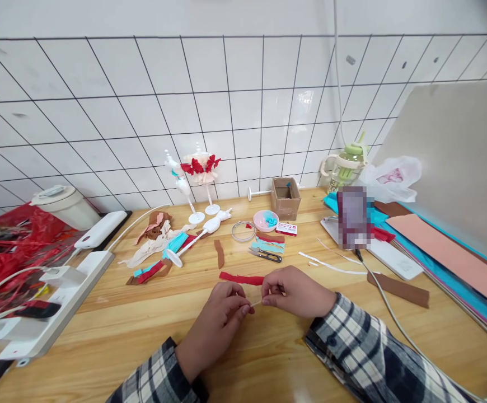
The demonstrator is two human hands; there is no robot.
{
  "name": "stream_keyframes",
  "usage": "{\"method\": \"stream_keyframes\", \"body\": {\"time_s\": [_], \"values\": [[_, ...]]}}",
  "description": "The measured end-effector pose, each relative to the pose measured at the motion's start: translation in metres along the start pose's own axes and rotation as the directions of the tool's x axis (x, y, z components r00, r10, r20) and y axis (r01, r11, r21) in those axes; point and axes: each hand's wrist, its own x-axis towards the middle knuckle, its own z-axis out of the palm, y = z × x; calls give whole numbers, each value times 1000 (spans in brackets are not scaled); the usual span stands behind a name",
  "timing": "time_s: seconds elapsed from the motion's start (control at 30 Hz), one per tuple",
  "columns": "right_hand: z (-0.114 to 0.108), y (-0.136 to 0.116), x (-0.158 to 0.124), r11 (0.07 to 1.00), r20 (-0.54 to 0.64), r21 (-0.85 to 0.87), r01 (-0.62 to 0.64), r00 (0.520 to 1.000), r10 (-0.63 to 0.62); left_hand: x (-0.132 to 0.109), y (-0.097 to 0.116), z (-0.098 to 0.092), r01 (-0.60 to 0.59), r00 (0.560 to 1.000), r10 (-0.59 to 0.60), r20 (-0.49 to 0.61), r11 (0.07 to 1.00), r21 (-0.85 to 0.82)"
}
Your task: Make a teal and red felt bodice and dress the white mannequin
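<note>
Between my two hands runs a thin pale strip, its ends pinched in the fingertips; whether it is paper or thread I cannot tell. My left hand is closed on one end, and my right hand on the other. Just beyond them lies a red crepe strip, partly hidden by the right hand. Black-handled thread snips rest farther back, near blue and red strips. A short brown strip lies to their left.
Two small white mannequins stand by the tiled wall; another mannequin lies on its side. A pink bowl, cardboard box, blurred phone and bottle are behind. A power strip stands left; a cable crosses right.
</note>
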Motion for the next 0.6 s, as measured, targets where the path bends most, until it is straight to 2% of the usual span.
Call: {"method": "stream_keyframes", "body": {"time_s": [0.1,0.17,0.23,0.3,0.33,0.43,0.6], "values": [[-2,0,0,1000,-69,-9,23,997,-23,0,-1,0,-11,1000,12,-27,999,45],[-6,1,1,997,-167,71,-7,986,18,-1,-2,0,-20,998,24,-55,997,74],[-7,1,2,991,-300,132,-28,952,67,-2,-3,0,-28,996,37,-77,994,110],[-4,-1,2,997,-377,68,22,926,6,-2,-3,0,-36,995,51,-90,987,155],[0,-2,2,998,-371,-7,68,926,-66,-2,-3,0,-42,994,60,-93,983,178],[18,-9,3,964,-237,-187,187,944,-229,-2,-2,-2,-67,992,90,-90,970,232],[35,-15,5,936,-186,-297,190,950,-252,-3,6,-2,-84,991,111,-75,953,292]]}}
